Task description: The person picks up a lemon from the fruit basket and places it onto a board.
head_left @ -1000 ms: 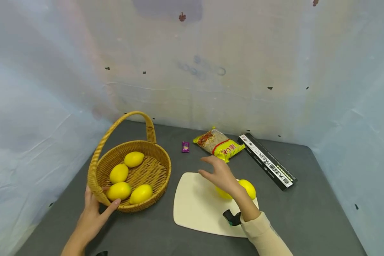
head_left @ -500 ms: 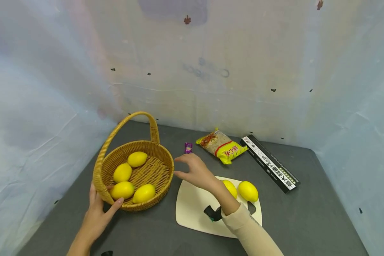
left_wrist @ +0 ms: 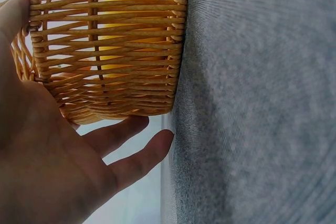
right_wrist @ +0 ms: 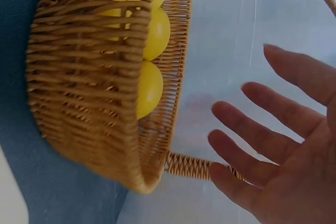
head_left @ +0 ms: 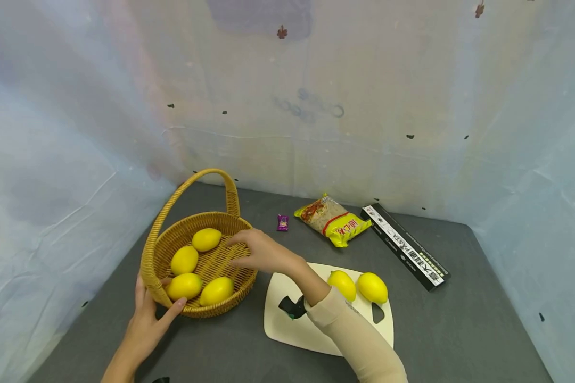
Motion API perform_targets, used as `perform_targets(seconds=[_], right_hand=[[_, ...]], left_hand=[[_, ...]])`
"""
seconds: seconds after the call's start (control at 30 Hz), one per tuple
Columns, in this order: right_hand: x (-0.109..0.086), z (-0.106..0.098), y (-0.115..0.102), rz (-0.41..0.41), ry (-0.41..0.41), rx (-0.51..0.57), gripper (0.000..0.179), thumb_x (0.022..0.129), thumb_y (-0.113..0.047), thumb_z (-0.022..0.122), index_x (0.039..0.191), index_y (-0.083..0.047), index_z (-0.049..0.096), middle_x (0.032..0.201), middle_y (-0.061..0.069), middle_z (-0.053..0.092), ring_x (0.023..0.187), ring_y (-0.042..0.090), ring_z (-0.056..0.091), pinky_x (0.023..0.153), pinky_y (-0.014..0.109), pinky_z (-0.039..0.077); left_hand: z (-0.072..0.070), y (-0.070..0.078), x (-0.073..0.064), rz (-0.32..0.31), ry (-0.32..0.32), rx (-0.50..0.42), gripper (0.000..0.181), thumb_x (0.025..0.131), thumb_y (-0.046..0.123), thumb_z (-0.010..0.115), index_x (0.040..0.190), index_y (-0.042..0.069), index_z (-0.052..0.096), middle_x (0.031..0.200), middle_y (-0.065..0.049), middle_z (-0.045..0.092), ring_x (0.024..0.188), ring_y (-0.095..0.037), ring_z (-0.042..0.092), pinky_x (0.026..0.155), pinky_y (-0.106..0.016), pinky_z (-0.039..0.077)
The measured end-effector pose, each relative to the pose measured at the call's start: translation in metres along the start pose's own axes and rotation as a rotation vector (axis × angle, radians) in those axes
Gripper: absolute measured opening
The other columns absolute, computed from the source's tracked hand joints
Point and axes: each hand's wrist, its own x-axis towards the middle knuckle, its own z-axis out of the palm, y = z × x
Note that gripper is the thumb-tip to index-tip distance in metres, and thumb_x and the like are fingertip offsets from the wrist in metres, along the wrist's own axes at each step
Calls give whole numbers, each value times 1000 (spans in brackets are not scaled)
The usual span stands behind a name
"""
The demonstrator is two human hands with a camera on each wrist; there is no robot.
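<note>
A wicker basket with a tall handle stands at the left of the table, with several lemons inside. My left hand grips its near left rim by the handle's base, thumb over the edge. In the left wrist view, some fingers of the left hand extend loosely beside the woven wall. My right hand hovers over the basket's right side, fingers spread and holding nothing. In the right wrist view the right hand is apart from the lemons. Two more lemons lie on a cream cutting board.
At the back lie a small purple packet, a yellow bag of pasta and a long black pasta box. My right forearm crosses above the cutting board. Pale sheeting encloses the grey table at the back and sides.
My right hand has moved left, from above the cutting board to over the basket, uncovering the two lemons on the board. The left hand keeps its place on the rim.
</note>
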Motion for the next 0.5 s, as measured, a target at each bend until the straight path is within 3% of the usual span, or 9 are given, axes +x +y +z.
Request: perform_targets(seconds=[0.27,0.5], right_hand=[[26,2,-13,-8,-234,-54,44,95,-22,70,134,-5,61,135,6,61,125,12,55,102,22,42],[49,13,-23,60,-457,-96,51,96,-26,70,141,-7,56,141,2,56,132,15,49,105,22,40]], left_hand=[[-1,0,1,29,3,-36,58,99,31,64,145,9,35,160,4,-30,137,-61,22,85,-79,34],[0,0,0,19,7,-23,58,99,32,63,146,10,35,160,2,-31,134,-62,26,83,-79,35]])
